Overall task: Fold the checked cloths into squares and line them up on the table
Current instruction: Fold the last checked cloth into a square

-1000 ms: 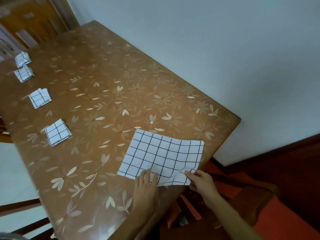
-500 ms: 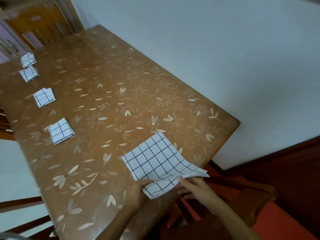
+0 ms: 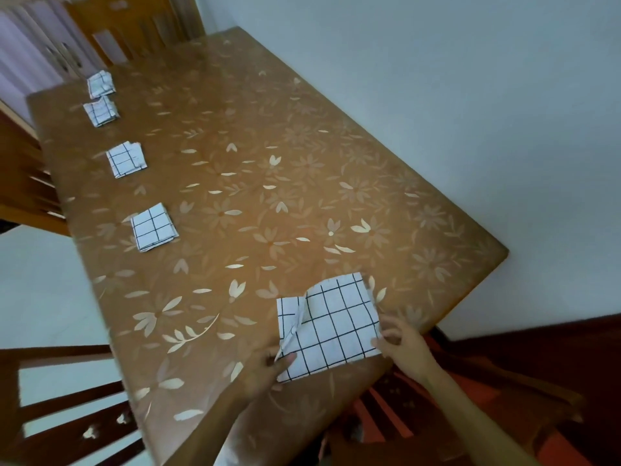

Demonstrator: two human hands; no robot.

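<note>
Four white black-checked cloth squares (image 3: 153, 227) lie lined up beyond the left hand (image 3: 268, 364) — fifth checked cloth (image 3: 336, 324), half-folded, pinched by left hand and right hand (image 3: 403, 344), likely needs further folds.

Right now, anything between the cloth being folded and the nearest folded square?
Nothing: in the head view, only bare flower-patterned table lies between the cloth and the nearest square.

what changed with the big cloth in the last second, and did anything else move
The checked cloth, spread flat a second ago, was folded over on itself and now lies doubled, with a strip of its lower layer showing at the left. The left-hand grip went from pressing flat to pinching the near left corner. The right-hand grip kept the near right corner. The four folded squares stayed in their row.
</note>
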